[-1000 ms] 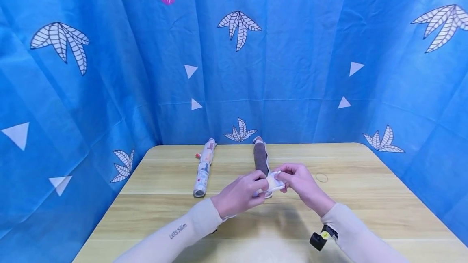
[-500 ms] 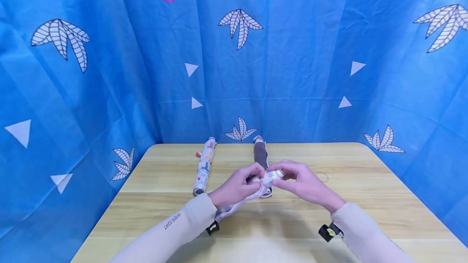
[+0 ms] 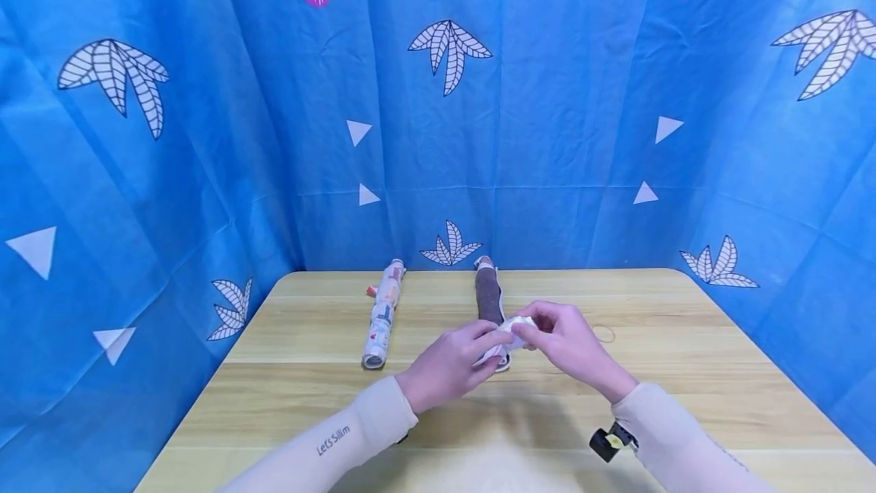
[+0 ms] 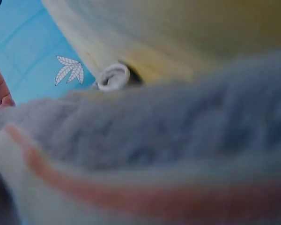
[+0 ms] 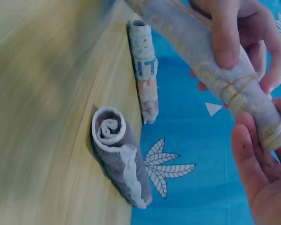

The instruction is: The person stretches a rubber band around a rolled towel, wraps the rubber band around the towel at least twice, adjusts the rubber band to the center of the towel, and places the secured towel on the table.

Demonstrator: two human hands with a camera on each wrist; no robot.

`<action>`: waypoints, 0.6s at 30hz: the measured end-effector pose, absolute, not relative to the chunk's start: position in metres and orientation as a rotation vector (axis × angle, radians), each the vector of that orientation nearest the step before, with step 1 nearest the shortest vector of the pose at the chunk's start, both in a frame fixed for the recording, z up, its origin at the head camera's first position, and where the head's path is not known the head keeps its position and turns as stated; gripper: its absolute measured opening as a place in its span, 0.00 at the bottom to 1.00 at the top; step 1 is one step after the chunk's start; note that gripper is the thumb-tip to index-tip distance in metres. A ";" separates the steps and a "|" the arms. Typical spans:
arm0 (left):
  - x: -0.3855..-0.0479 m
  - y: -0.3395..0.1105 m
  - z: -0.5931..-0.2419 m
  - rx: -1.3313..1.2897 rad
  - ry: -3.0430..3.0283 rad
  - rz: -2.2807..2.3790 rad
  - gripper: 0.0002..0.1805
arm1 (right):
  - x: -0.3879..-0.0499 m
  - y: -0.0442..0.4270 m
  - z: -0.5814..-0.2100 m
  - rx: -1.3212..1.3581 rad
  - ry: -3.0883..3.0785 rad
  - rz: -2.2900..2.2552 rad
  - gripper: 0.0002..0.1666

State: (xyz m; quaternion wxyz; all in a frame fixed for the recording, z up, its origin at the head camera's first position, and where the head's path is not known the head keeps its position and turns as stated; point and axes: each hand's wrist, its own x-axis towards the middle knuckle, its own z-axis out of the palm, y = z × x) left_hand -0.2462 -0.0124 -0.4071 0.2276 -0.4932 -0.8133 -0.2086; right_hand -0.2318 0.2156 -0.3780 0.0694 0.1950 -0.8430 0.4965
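Observation:
Between the two hands is a rolled pale grey cloth [image 3: 518, 328] with a light edge. The left hand [image 3: 452, 362] grips the roll with its fingers curled round it; in the right wrist view its thumb lies along the cloth roll [image 5: 196, 42]. At the roll's far end the right hand [image 3: 571, 342] pinches the cloth. A thin tan band [image 5: 239, 89] circles the roll between the hands in the right wrist view. Blurred grey cloth [image 4: 145, 131] with an orange stripe fills much of the left wrist view.
A patterned rolled cloth [image 3: 383, 314] lies on the wooden table [image 3: 301, 402] at the left. Beyond the hands lies a dark brown roll [image 3: 488, 295] with a white edge. A thin ring [image 3: 605, 334] rests right of the right hand. Blue curtains [image 3: 438, 143] surround the table.
The hands have shifted and regripped the cloth roll; half a second ago more of its length showed beneath the left hand. The two rolls on the table have stayed put.

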 end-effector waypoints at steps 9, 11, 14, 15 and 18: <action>-0.247 -0.009 -0.406 -1.358 -2.155 -0.324 0.15 | -0.233 0.208 -0.382 0.431 -2.545 1.578 0.08; -0.246 -0.008 -0.407 -1.347 -2.178 -0.326 0.14 | -0.234 0.206 -0.383 0.424 -2.553 1.583 0.08; -0.247 -0.007 -0.409 -1.329 -2.207 -0.329 0.12 | -0.234 0.205 -0.384 0.421 -2.555 1.590 0.08; -0.248 -0.007 -0.409 -1.328 -2.213 -0.334 0.12 | -0.235 0.205 -0.384 0.419 -2.554 1.595 0.08; -0.249 -0.008 -0.411 -1.333 -2.225 -0.326 0.11 | -0.235 0.204 -0.384 0.415 -2.561 1.617 0.07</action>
